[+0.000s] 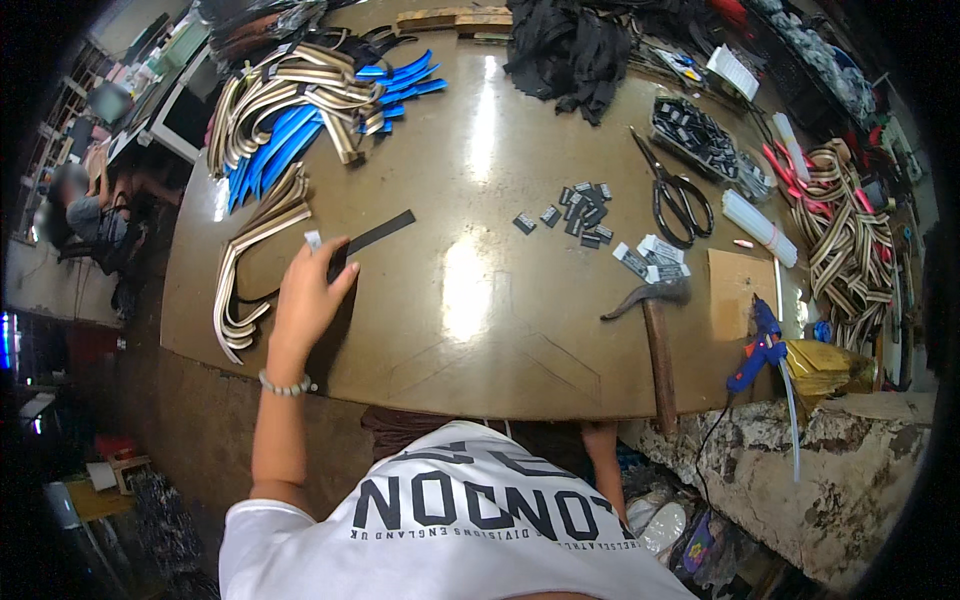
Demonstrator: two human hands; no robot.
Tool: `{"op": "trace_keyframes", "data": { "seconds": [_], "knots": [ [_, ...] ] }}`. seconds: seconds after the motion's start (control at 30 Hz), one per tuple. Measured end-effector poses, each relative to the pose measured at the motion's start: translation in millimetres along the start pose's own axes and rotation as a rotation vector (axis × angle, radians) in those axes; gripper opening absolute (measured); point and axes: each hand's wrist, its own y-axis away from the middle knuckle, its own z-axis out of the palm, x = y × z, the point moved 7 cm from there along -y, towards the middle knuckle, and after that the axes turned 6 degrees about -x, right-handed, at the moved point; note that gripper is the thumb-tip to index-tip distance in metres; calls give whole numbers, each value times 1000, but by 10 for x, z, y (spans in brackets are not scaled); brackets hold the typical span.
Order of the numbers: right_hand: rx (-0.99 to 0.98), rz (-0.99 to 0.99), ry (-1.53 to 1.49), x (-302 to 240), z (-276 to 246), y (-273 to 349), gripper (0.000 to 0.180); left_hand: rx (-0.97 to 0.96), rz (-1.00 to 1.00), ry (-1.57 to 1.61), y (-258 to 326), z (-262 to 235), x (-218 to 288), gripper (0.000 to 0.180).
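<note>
My left hand (314, 292), with a beaded bracelet at its wrist, is over the left part of the brown table. Its fingers are bent and closed on a flat black strap (384, 230), whose free end points to the far right. A small white tag (312, 240) shows at the fingertips. Right beside this hand lies a bundle of striped cream-and-brown straps (232, 275) with curled ends. Of my right arm only a part shows below the table's front edge; the hand itself is hidden.
Striped and blue straps (290, 130) are heaped far left, black fabric strips (570, 60) at the back. Small black labels (585, 210), black-handled scissors (680, 200), a hammer (658, 350) and a blue glue gun (762, 345) lie on the right. A person (90, 205) sits off to the left.
</note>
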Motion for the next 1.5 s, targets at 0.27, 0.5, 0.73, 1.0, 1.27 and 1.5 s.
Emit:
{"op": "trace_keyframes", "data": {
  "seconds": [0.27, 0.5, 0.73, 1.0, 1.27, 1.5],
  "knots": [
    [80, 230, 41, -300, -74, -6, 38, 67, 130, 10, -48, 288, 341, 51],
    [5, 502, 64, -66, -4, 193, 63, -77, 249, 62, -594, 572, 589, 21],
    [135, 259, 114, -235, -47, 81, 60, 51, 179, 151, -589, 500, 572, 18],
    [122, 248, 109, -150, -81, 149, 60, -35, 182, 47, -628, 560, 571, 21],
    [-107, 395, 185, -248, -133, 57, 60, 68, 65, 265, -658, 514, 404, 26],
    [-1012, -193, -103, -2578, -499, 101, 60, 5, 235, 620, -106, 129, 782, 28]
  ]
}}
